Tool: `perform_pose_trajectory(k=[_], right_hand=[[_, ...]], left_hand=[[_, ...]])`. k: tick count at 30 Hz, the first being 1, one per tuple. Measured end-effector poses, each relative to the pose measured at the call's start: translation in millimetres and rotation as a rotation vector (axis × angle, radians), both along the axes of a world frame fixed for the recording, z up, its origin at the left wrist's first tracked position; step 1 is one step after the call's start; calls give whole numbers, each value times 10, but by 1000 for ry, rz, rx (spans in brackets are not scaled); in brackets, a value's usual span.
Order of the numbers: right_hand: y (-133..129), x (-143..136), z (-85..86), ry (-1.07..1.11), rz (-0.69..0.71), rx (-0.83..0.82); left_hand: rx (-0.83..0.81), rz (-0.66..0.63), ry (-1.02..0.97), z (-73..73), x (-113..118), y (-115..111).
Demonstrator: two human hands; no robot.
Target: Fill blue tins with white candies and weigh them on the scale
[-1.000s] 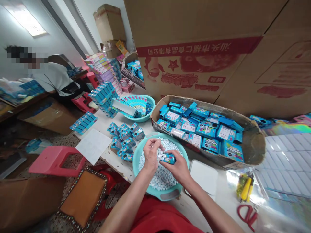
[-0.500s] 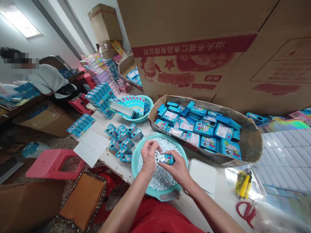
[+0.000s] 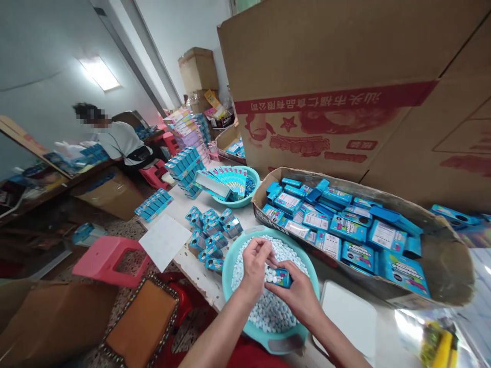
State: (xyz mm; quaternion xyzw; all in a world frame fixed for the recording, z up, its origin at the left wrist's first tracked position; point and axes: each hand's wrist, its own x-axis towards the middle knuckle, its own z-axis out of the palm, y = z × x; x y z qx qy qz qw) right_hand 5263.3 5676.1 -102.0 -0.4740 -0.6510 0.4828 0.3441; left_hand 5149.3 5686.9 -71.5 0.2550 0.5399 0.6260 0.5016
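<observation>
My right hand [image 3: 297, 291] is wrapped round a small blue candy box [image 3: 283, 277], which lies on its side with its open end toward my left hand [image 3: 256, 263]. Small white candies [image 3: 270, 276] are heaped at that end. My left hand's fingers are curled together against these candies; its palm side is hidden. Both hands are above a turquoise basin [image 3: 229, 286] filled with loose white candies [image 3: 268, 312]. Just left of the basin, several small blue boxes [image 3: 213, 232] stand grouped on the table, with dark round holes in their faces.
A long cardboard tray [image 3: 452, 271] of blue boxes stands behind the basin. Farther back are a second turquoise basin [image 3: 253, 202] and stacked blue boxes [image 3: 184, 168]. A white lid [image 3: 349, 317] lies at right, near a yellow-handled tool [image 3: 443, 350]. A person [image 3: 120, 138] sits at far left.
The whole view has shifted, so the things appear lower and farther right. Both hands stay together over the basin, the box still in my right hand.
</observation>
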Motion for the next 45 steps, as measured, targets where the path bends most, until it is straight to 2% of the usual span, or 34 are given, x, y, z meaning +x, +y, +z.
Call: perform_pose_trajectory(k=[8, 12, 15, 17, 19, 20, 24, 27, 30, 32, 34, 36, 37, 41, 43, 45], right_hand=[[6, -15, 87, 36, 4, 23], [31, -36, 107, 60, 11, 33], [37, 26, 153, 65, -3, 21], [32, 103, 197, 78, -2, 15], [26, 183, 228, 95, -33, 23], [25, 218, 233, 100, -60, 24], [28, 303, 204, 111, -150, 3], [32, 322, 189, 147, -170, 36], [53, 310, 171, 148, -206, 58], [77, 295, 136, 138, -205, 63], [105, 278, 77, 133, -199, 65], [134, 261, -5, 114, -208, 48], [144, 253, -49, 96, -218, 35], [136, 247, -173, 44, -207, 10], [107, 254, -191, 22, -190, 0], [80, 252, -197, -13, -181, 18]], left_hand=[[27, -32, -51, 57, 39, -43], [68, -60, -63, 176, 41, -67], [140, 0, -61, 261, -48, -38], [151, 98, -29, 219, -173, 12], [101, 170, 74, 44, -326, 69], [54, 160, 169, -92, -398, 93], [-81, -87, 708, -768, -529, 124], [-70, -203, 849, -1132, -410, 72], [-118, -340, 1109, -1263, -214, -24], [-174, -474, 1314, -1271, -124, -102], [-203, -573, 1411, -1263, -95, -179], [-209, -580, 1387, -1257, -123, -230], [-219, -535, 1301, -1255, -150, -240], [-296, -281, 795, -1230, -281, -169], [-317, -226, 676, -1167, -317, -115], [-325, -202, 600, -1035, -313, -83]])
